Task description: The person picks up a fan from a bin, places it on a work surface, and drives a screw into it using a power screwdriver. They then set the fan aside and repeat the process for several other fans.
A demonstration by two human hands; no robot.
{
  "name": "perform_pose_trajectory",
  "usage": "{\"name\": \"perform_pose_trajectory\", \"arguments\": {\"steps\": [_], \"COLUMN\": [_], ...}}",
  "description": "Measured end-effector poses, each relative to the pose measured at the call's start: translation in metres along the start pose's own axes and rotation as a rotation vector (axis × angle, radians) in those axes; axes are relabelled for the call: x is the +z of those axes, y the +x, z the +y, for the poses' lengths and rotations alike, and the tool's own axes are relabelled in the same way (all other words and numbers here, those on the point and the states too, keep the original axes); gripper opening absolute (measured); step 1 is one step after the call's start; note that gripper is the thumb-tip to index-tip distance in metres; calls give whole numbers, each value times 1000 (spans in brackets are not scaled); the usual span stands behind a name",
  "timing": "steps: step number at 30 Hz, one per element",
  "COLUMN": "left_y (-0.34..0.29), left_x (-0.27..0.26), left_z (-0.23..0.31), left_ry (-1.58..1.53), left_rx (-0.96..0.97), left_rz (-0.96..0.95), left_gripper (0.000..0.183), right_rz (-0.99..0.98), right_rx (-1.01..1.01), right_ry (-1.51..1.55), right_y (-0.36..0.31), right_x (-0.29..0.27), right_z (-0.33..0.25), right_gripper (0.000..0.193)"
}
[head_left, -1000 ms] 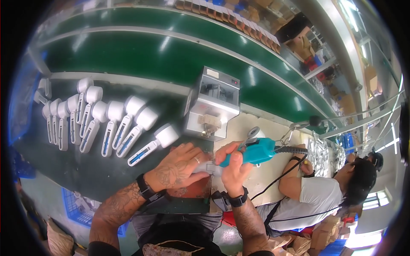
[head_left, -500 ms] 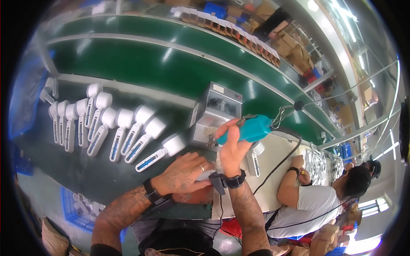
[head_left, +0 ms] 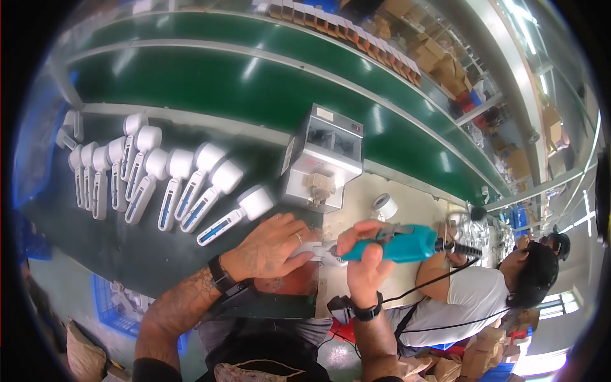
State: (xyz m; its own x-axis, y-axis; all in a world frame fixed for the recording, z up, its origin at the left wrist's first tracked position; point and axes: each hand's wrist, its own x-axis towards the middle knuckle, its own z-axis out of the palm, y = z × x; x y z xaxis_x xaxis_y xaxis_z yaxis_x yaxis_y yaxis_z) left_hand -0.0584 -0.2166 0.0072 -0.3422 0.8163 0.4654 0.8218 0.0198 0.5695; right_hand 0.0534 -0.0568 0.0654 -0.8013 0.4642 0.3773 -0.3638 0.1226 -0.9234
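Note:
In my right hand is a teal electric screwdriver, lying nearly level with its black cord trailing to the right. Its tip points left and meets, or almost meets, a white plastic part. My left hand, ring on a finger, is closed around that part at the front edge of the dark green worktop; much of it is hidden under the fingers. Just beyond my left hand lies the nearest of several white round-headed handles, each with a blue strip along its grip.
A grey metal screw feeder stands beyond my hands. Right of it, a white round-headed piece sits on a beige board. A co-worker in a white shirt is close on my right. A blue crate of white parts stands lower left.
My right hand has come down and toward me, bringing the screwdriver from beside the feeder to the white part. My left hand keeps its hold in nearly the same place.

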Motion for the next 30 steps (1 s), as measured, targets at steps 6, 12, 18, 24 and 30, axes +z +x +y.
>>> {"name": "perform_pose_trajectory", "arguments": {"steps": [6,12,18,24,30], "left_y": [0,-1,0,1,-1], "left_x": [3,4,3,4,6], "left_z": [1,2,3,1,2], "left_ry": [-19,-20,-11,-9,27], "left_rx": [-35,-49,-57,-58,-36], "left_rz": [-13,-13,-37,-35,-14], "left_gripper": [33,33,33,34,36], "right_rz": [45,51,34,7,49], "right_rx": [16,37,4,-9,-60], "right_ry": [47,48,37,105,147], "right_y": [-18,-21,-22,-23,-29], "right_x": [-9,-4,0,1,-6], "right_z": [6,12,19,28,29], "right_gripper": [63,65,57,51,35]}}
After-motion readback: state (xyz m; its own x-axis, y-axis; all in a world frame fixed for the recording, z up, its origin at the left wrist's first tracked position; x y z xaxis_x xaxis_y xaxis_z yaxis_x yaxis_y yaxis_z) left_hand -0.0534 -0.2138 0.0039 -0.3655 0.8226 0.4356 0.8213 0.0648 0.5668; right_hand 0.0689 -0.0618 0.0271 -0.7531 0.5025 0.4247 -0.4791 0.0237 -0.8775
